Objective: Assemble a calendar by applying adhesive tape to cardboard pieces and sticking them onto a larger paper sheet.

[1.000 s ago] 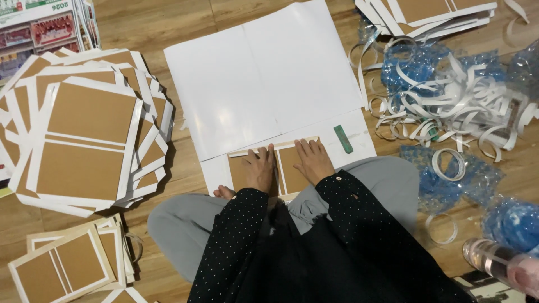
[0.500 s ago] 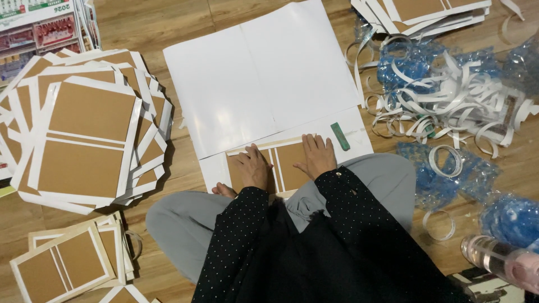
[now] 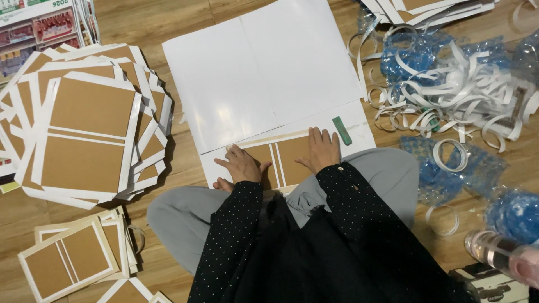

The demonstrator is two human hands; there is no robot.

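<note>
Both hands are staying flat and empty: the left hand (image 3: 242, 164) and right hand (image 3: 321, 148) are still pressing the brown cardboard panels (image 3: 283, 159) onto the white sheet (image 3: 359, 120) on the floor, barely shifting.

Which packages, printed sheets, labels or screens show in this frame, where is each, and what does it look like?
Printed colour sheets: top left corner, fanned stack, red and green picture panels.
Blue crinkled plastic wrappers: right side, under curled white paper strips.
Printed black-and-white packet: bottom right edge, flat, partly cut off.
Small green rectangular block: beside the right hand, on white sheet; whether it bears a label cannot be told.
No screens.
</note>
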